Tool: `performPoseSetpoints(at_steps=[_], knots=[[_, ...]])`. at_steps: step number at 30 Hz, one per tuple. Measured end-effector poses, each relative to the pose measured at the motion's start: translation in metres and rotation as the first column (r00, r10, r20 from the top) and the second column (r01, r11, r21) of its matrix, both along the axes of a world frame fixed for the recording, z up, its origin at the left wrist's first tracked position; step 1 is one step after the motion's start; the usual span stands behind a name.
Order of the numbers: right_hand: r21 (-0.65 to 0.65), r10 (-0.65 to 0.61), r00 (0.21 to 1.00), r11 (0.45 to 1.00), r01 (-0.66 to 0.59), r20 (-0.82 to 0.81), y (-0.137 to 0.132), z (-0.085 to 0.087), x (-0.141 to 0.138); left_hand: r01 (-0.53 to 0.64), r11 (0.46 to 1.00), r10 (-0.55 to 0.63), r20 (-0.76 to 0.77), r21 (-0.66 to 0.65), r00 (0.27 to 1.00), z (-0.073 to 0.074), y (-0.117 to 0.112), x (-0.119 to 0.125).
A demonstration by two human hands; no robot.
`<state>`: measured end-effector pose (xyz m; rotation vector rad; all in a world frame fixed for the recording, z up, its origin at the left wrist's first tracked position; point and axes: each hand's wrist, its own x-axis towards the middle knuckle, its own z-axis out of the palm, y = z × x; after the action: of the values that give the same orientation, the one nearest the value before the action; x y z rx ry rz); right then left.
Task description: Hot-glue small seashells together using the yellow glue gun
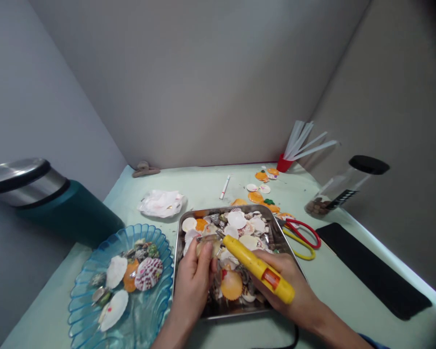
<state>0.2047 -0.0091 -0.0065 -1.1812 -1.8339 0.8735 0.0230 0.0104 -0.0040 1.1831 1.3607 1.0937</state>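
Over a metal tray (236,315) filled with mixed seashells, my left hand (196,278) pinches a pale, thin shell (212,246) between thumb and fingers. My right hand (288,276) is wrapped round a yellow hot glue gun (256,266) with an orange window in its side. The gun's nozzle points left and meets or nearly meets the upper edge of the held shell; I cannot tell if they touch. Below the nozzle, an orange scallop shell (231,286) lies in the tray. The trigger side of the gun is hidden by my fingers.
A blue scalloped dish (80,291) with shells stands left, beside a teal bottle (76,213). Behind lie crumpled white plastic (162,203), a marker (225,187) and orange shells (256,197). Rightward are scissors (305,237), a black phone-like slab (374,271), a jar (341,189) and a red cup (284,164) of glue sticks.
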Motion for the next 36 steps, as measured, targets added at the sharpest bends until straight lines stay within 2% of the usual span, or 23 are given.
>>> performPoseSetpoints(at_steps=[6,10,14,17,24,29,36], knots=[[0.012,-0.006,1.000,1.000,0.005,0.030,-0.0011,0.0014,-0.0004,0.029,1.000,-0.030,-0.009,-0.005,1.000,-0.0015,0.0005,-0.0015],[0.028,-0.040,0.998,0.999,0.039,0.045,-0.0013,0.0041,-0.0012,0.025,1.000,-0.025,-0.002,-0.007,1.000,-0.0002,0.0000,-0.0013],[0.042,-0.015,0.999,0.999,0.013,0.039,-0.0013,0.0040,-0.0004,0.008,1.000,-0.008,0.039,-0.001,0.999,0.0011,-0.0008,0.0005],[0.071,-0.052,0.999,0.996,0.051,0.015,-0.0016,0.0027,0.0004,0.002,1.000,-0.001,0.041,-0.009,0.999,0.0015,-0.0009,0.0012],[0.049,0.001,0.999,0.999,0.001,-0.046,-0.0030,0.0040,-0.0013,0.018,1.000,-0.018,-0.024,0.001,1.000,-0.0009,-0.0003,0.0006],[0.041,0.035,0.999,0.999,-0.033,-0.032,-0.0029,0.0043,-0.0021,0.011,1.000,-0.010,-0.047,0.026,0.999,-0.0018,-0.0010,0.0022],[0.024,0.070,0.998,0.997,-0.069,-0.010,-0.0035,0.0054,-0.0034,0.096,0.995,-0.095,-0.056,0.011,0.994,-0.0009,-0.0001,-0.0011]])
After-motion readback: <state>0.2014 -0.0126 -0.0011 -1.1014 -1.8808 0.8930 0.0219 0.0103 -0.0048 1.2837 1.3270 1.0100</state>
